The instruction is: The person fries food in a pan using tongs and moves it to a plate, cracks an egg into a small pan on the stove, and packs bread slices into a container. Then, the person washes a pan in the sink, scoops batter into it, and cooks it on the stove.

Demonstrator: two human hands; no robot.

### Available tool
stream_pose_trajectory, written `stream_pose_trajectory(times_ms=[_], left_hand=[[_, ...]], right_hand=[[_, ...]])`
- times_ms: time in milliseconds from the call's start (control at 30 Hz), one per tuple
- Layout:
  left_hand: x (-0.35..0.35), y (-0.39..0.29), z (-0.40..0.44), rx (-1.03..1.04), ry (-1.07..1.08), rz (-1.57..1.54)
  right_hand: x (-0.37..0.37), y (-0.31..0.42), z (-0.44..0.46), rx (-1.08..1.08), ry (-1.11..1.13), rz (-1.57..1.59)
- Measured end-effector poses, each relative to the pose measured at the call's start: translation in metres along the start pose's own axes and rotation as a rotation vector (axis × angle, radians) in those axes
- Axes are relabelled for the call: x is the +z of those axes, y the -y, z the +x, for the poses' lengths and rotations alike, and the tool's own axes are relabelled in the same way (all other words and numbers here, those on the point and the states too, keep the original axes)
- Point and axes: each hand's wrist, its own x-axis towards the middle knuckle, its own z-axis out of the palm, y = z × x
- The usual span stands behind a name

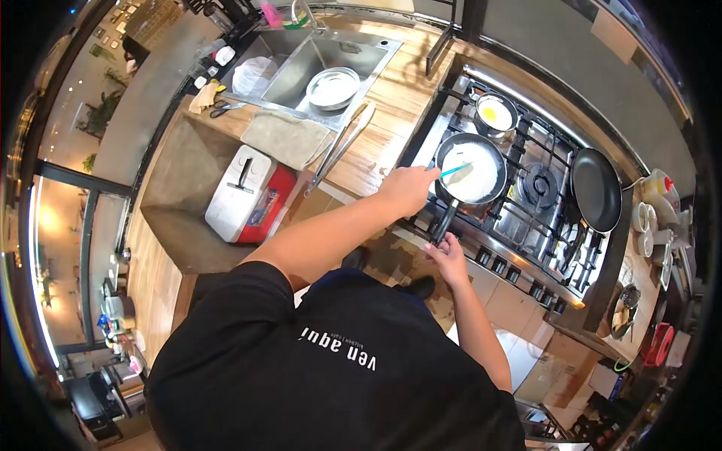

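Note:
My left hand (410, 189) reaches over the stove, closed around a slim blue-handled utensil (456, 170). Its far end, whose shape I cannot make out, dips into white food (481, 180) inside a black frying pan (460, 201). The pan sits on the front left burner, its handle pointing toward me. My right hand (449, 259) grips the end of that handle, fingers curled around it. Just behind this pan stands a smaller pan (504, 129) with an egg in it, the yolk showing yellow.
A large black pan (596, 189) rests on the right of the gas stove (538, 218). Left of the stove lie metal tongs (340, 150) and a folded cloth (286, 138). A metal bowl (333, 89) stands in the sink (376, 56); a red and white cooler (256, 197) is below.

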Motion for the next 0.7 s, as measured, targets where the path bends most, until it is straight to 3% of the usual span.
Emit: stream_pose_trajectory(times_ms=[133, 167, 200, 233, 267, 300, 333, 367, 467, 533, 600, 700], left_hand=[[-0.037, 0.026, -0.013, -0.069, -0.179, -0.326], [-0.041, 0.053, -0.017, 0.016, -0.29, -0.345], [-0.06, 0.074, -0.024, -0.087, -0.337, -0.375], [-0.059, 0.112, -0.026, -0.035, -0.407, -0.529], [-0.052, 0.16, -0.026, -0.04, -0.46, -0.336], [-0.07, 0.186, -0.032, -0.223, -0.343, -0.358], [-0.064, 0.235, -0.037, -0.013, -0.6, -0.214], [-0.073, 0.274, -0.046, -0.178, -0.509, -0.114], [-0.069, 0.384, -0.072, -0.146, -0.596, 0.05], [-0.07, 0.407, -0.081, -0.144, -0.586, 0.084], [-0.07, 0.416, -0.088, -0.326, -0.488, 0.042], [-0.066, 0.408, -0.093, -0.335, -0.485, 0.095]], right_hand=[[0.001, -0.02, -0.011, -0.024, -0.117, 0.008], [0.006, -0.026, -0.015, -0.022, -0.166, 0.012], [0.004, -0.028, -0.024, -0.012, -0.202, 0.065], [-0.003, -0.034, -0.043, -0.005, -0.271, 0.121], [-0.002, -0.047, -0.055, -0.003, -0.348, 0.055], [0.003, -0.055, -0.072, -0.009, -0.413, 0.082], [0.013, -0.064, -0.088, 0.012, -0.477, 0.102], [0.022, -0.07, -0.101, 0.028, -0.519, 0.121], [0.056, -0.102, -0.131, 0.125, -0.641, 0.154], [0.072, -0.12, -0.14, 0.177, -0.687, 0.118], [0.081, -0.132, -0.15, 0.262, -0.719, 0.049], [0.071, -0.153, -0.15, 0.18, -0.752, -0.011]])
